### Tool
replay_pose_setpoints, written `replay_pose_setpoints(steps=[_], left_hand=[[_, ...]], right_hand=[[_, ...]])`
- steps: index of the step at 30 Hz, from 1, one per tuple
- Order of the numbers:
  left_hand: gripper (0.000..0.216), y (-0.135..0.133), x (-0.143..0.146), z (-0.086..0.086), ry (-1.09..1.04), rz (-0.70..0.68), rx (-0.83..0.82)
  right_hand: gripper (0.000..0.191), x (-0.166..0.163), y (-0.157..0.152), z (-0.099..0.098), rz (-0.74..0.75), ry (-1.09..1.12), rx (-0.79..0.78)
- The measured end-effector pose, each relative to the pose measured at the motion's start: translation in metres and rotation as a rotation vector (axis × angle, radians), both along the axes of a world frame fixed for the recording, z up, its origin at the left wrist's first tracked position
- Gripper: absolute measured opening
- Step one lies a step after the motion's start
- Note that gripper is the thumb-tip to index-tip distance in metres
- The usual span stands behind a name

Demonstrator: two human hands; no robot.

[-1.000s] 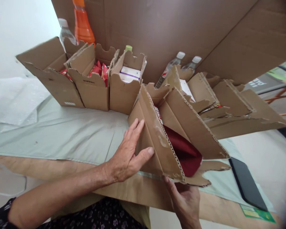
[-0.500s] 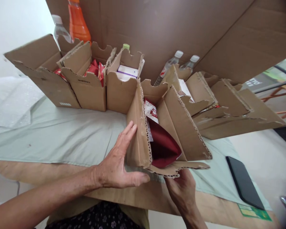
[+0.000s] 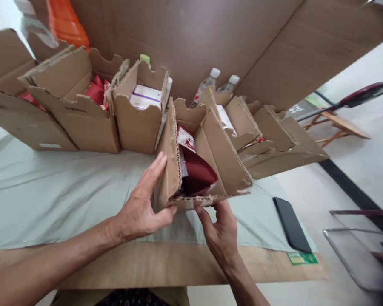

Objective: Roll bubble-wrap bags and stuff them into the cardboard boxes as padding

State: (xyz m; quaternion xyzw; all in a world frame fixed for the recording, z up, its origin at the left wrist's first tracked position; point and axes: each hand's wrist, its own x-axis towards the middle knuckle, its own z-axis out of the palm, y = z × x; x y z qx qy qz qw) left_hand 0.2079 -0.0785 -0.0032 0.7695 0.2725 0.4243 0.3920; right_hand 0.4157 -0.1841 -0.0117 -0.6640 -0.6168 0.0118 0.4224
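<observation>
Your left hand [image 3: 140,208] lies flat and open against the left wall of a cardboard box [image 3: 169,170], thumb hooked under its near corner. Your right hand [image 3: 220,231] pinches the box's torn front edge between thumb and fingers. The box sits tilted on a pale cloth [image 3: 51,191] near the table's front edge, at the middle of a row of similar boxes. Inside it a dark red pouch [image 3: 196,176] shows, with a red-and-white packet [image 3: 185,138] behind it. A black phone [image 3: 292,225] lies on the cloth to the right, well apart.
</observation>
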Motion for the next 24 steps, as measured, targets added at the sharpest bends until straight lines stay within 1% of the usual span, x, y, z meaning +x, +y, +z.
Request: replay_pose_setpoints(steps=[2, 4, 6, 10, 14, 16, 18, 21, 24], left_hand=[[0.099, 0.005, 0.003, -0.005, -0.016, 0.022, -0.024], [0.095, 0.006, 0.004, -0.01, -0.028, 0.038, -0.027], [0.091, 0.007, 0.005, -0.012, -0.037, 0.045, -0.011], [0.087, 0.021, 0.012, -0.005, -0.038, 0.046, -0.012], [0.074, 0.039, 0.02, -0.002, -0.014, 0.153, -0.102], [0.07, 0.038, 0.017, -0.005, 0.037, 0.184, -0.153], [0.067, 0.032, 0.011, -0.01, 0.081, 0.176, -0.177], [0.06, 0.024, 0.003, -0.015, 0.124, 0.167, -0.18], [0.055, 0.025, 0.002, -0.015, 0.167, 0.205, -0.154]], right_hand=[[0.013, -0.001, 0.01, 0.004, 0.021, 0.046, -0.02], [0.017, 0.0, 0.015, 0.004, 0.032, 0.071, -0.041], [0.017, 0.002, 0.018, 0.003, 0.032, 0.08, -0.06], [0.014, 0.012, 0.036, 0.006, -0.01, 0.049, -0.072], [0.018, 0.021, 0.059, 0.01, -0.059, 0.047, -0.053], [0.024, 0.022, 0.061, 0.009, -0.072, 0.065, -0.067], [0.027, 0.021, 0.058, 0.008, -0.069, 0.084, -0.103], [0.03, 0.015, 0.057, 0.006, -0.046, 0.117, -0.158], [0.028, 0.011, 0.062, 0.007, -0.032, 0.141, -0.181]])
